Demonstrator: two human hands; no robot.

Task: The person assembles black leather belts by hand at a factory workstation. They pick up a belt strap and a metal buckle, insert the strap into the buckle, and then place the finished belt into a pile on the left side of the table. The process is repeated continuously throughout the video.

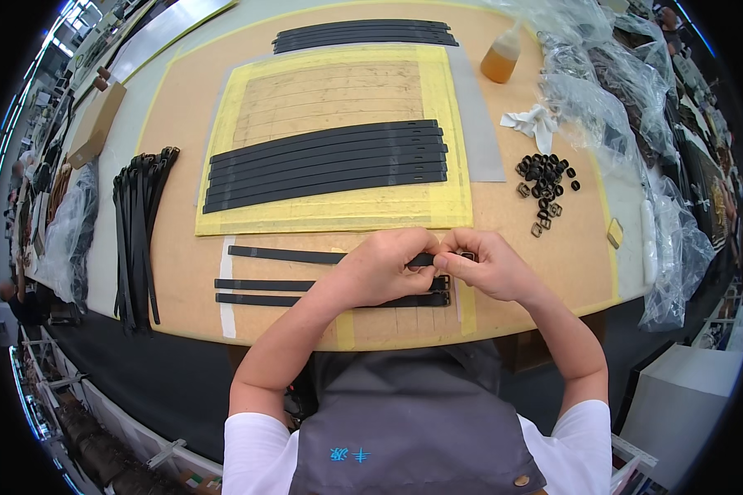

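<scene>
black strap [287, 254] in left grip [381, 268] and right grip [495, 266], apparently near buckle [469, 256]

Strap [285, 254] part-hidden by left hand [381, 268], buckle [469, 256] unclear

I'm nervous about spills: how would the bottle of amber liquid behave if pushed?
The bottle may resist tipping, since its liquid sits low in a broad body. That liquid would probably slosh, with space above it.

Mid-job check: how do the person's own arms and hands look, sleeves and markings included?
The left hand and right hand are bare: no gloves, watch or bracelet show. Short white fabric sleeves stop above the elbows. A dark grey apron bears a small bright-blue marking.
</scene>
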